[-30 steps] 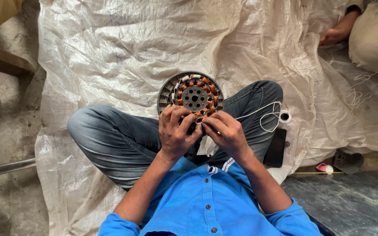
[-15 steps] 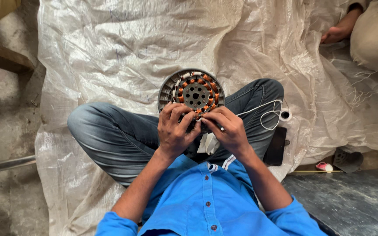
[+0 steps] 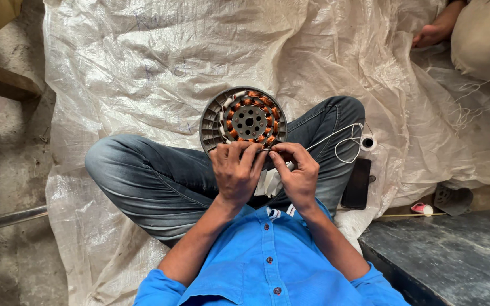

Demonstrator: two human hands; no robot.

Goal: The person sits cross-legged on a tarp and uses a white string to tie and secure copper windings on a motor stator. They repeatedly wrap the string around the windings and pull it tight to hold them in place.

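Observation:
A round grey motor stator point(image 3: 244, 118) with copper-orange coils around a holed centre rests upright against my crossed legs in grey jeans. My left hand point(image 3: 235, 170) grips its near rim, fingers curled over the lower coils. My right hand point(image 3: 296, 171) pinches at the rim's lower right, beside the left, where a thin white thread point(image 3: 336, 139) runs off toward a small white spool point(image 3: 367, 143) by my right knee. The stator's lower edge is hidden behind both hands.
A white woven plastic sheet point(image 3: 160, 56) covers the ground. A black phone point(image 3: 357, 183) lies by my right leg. Another person's foot point(image 3: 433, 33) and clothed leg sit at the top right. A dark slab point(image 3: 449, 260) fills the lower right; a wooden edge point(image 3: 1, 82) at left.
The stator and both hands sit slightly higher and more centred in view; the fingers have shifted a little along the near rim. Nothing was let go.

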